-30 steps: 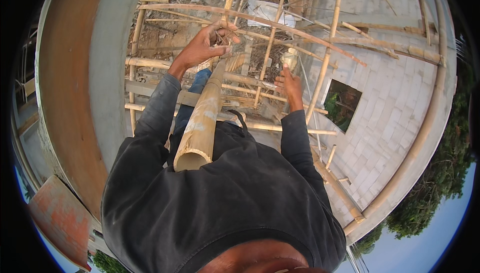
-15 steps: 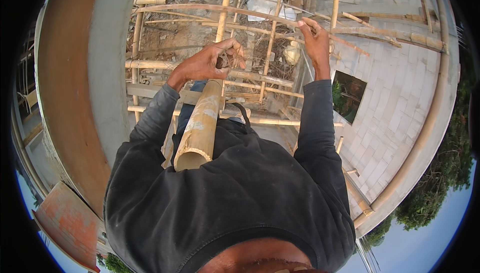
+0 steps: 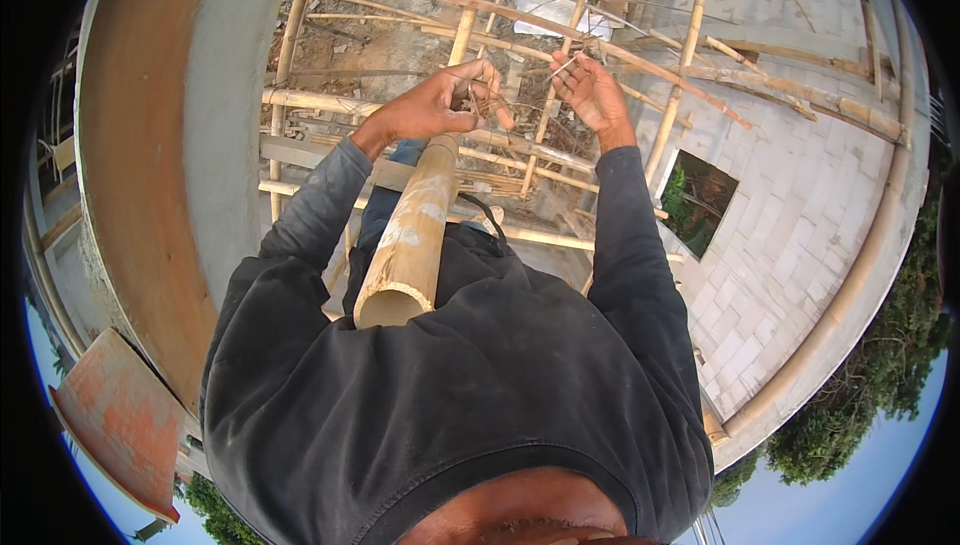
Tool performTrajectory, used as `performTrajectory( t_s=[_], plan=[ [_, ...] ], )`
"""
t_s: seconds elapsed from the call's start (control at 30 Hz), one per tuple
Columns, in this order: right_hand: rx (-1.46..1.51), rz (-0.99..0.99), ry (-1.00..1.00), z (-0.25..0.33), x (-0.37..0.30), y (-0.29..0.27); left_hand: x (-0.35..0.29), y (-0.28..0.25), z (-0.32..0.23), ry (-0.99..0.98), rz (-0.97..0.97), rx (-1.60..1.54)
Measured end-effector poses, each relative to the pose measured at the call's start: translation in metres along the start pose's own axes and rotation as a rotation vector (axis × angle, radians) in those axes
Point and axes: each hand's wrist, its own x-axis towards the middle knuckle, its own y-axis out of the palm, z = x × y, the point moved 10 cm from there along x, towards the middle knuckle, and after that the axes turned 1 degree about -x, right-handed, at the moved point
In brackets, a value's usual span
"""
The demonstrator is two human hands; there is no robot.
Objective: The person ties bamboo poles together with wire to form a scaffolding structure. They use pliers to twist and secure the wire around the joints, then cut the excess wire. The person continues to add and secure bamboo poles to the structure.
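Note:
My left hand (image 3: 435,105) is closed, thumb and fingers curled around a loose tangle of thin brown wires (image 3: 486,103). The wires' loose ends stick out between the fingers. Just to the right, my right hand (image 3: 595,97) is raised with its palm partly showing. Its fingertips pinch a thin, pale, wire-like piece (image 3: 563,67). Below my left hand, a thick bamboo pole (image 3: 408,235) slants towards my chest, its hollow cut end facing me. Beyond both hands a long, slightly bowed brown strip (image 3: 520,13) crosses the bamboo framework.
Bamboo poles (image 3: 470,5) form a scaffold over littered ground. On the left runs a grey and brown wall edge (image 3: 225,125). A pale block wall (image 3: 790,235) with a square opening (image 3: 698,202) stands on the right. A white sheet (image 3: 562,11) lies below.
My right hand has moved left and down, away from the brown strip and closer to my left hand. My left hand has shifted slightly right, still holding the wires.

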Motion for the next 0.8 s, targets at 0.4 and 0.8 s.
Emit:
performTrajectory(
  t_s=[0.4, 0.8],
  plan=[
    [0.114, -0.298, -0.428, 0.081, -0.022, -0.061, 0.004, -0.016, -0.003, -0.014, -0.135, -0.098],
    [-0.148, -0.754, -0.766, 0.169, -0.131, -0.103, -0.011, -0.011, -0.001, -0.018, -0.054, -0.090]
  ],
)
